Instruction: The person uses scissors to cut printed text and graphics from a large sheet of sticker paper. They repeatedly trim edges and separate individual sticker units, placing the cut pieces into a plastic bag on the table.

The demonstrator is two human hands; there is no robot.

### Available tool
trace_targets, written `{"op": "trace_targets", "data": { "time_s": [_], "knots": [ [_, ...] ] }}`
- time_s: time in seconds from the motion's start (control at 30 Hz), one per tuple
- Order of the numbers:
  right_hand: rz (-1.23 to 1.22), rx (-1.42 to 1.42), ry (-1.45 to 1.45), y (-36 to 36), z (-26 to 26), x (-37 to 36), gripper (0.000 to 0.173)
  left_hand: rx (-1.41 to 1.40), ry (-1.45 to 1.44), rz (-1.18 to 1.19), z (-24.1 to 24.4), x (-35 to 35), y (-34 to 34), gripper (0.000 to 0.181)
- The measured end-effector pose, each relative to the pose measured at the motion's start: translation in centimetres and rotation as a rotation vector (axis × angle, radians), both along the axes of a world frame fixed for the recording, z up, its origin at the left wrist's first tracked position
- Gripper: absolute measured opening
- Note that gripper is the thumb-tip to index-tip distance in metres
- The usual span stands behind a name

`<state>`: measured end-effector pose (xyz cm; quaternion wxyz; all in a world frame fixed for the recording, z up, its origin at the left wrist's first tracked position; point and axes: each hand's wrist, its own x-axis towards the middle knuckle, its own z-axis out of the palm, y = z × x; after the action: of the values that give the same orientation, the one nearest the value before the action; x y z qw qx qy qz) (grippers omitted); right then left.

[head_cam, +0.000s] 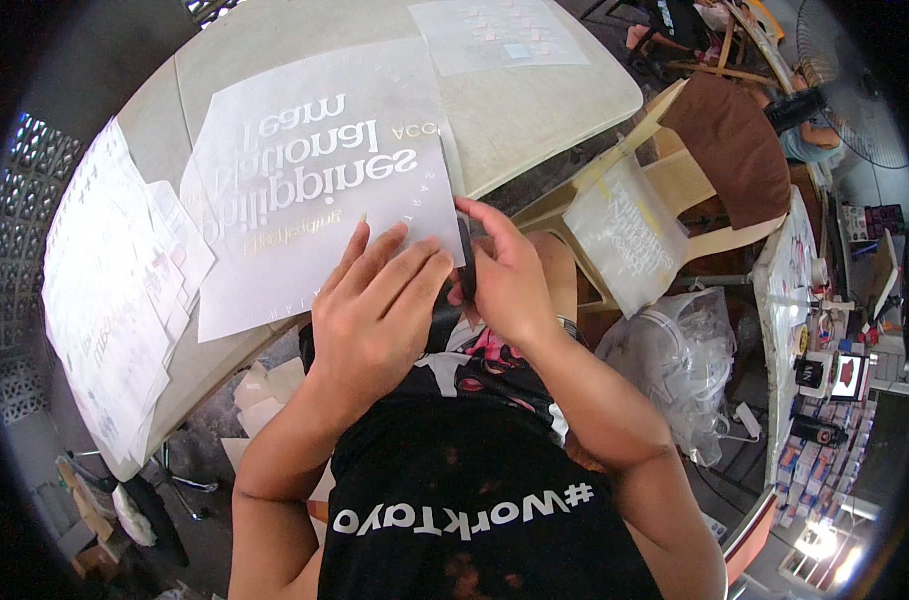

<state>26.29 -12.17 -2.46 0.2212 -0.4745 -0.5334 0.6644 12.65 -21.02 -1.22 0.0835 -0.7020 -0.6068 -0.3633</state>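
A large translucent film sheet (289,285) with white and gold reversed lettering lies on the pale table (499,112), its near right corner reaching past the table edge. My left hand (383,315) rests on that near right part of the sheet with its fingers stretched out over it. At the sheet's right edge, my right hand (510,277) is closed around a dark tool (466,262), probably scissors with black handles. Its blades are mostly hidden by the sheet and my fingers.
A stack of printed sheets (109,315) covers the table's left end. Another printed film (507,37) lies at the far side. To the right, a lettered film (627,232) rests on a beige plastic chair (679,176), with a clear plastic bag (672,360) below. A standing fan (859,82) is at upper right.
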Motion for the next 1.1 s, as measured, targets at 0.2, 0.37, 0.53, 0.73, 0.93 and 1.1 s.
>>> {"op": "trace_targets", "data": {
  "time_s": [0.2,0.37,0.53,0.73,0.93,1.1],
  "knots": [
    [0.001,0.0,-0.036,0.8,0.5,-0.6,0.039,0.014,-0.029,0.001,0.2,0.1,-0.1,0.025],
    [0.009,0.035,-0.062,0.7,0.8,-0.4,0.039,0.005,-0.027,0.004,0.3,0.2,-0.4,0.025],
    [-0.003,0.108,-0.043,3.1,1.0,-2.2,0.042,-0.007,-0.032,-0.022,1.9,0.6,-1.5,0.026],
    [0.008,0.058,0.017,6.6,1.0,-4.2,0.042,-0.002,-0.048,-0.03,3.5,0.8,-3.0,0.03],
    [0.009,0.115,0.006,10.0,0.5,-6.8,0.044,-0.016,-0.062,-0.013,4.6,0.9,-3.9,0.029],
    [0.035,0.092,0.042,11.9,0.5,-8.3,0.043,-0.028,-0.135,-0.012,2.8,0.5,-3.3,0.03]
  ]
}}
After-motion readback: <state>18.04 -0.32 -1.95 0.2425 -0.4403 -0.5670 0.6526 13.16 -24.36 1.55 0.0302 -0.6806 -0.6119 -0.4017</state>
